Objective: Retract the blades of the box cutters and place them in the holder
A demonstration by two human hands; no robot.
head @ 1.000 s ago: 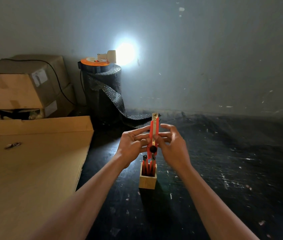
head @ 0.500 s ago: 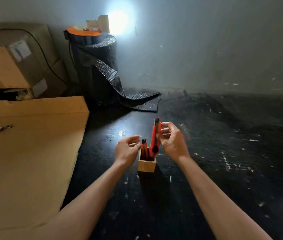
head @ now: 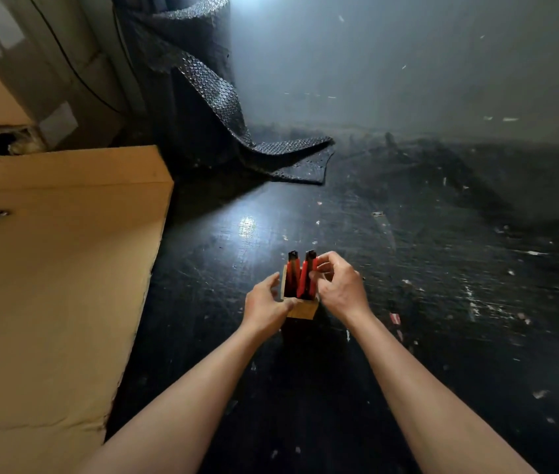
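Two red box cutters [head: 302, 275] stand upright in the wooden holder [head: 302, 309] on the black floor [head: 408, 302]. Right hand [head: 339, 289] pinches the right-hand cutter; left hand [head: 266, 304], loosely curled, cups the holder's side. Flat cardboard [head: 52, 285] lies left, bubble wrap roll [head: 199, 83] behind.

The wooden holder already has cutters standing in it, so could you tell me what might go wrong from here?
1. The holder is small and light-looking; the right hand, fingers on the right cutter, could tip it, though the left hand steadies it.
2. The cutters stand well above the rim and could lean out.
3. Dim light hides whether the blades are retracted.
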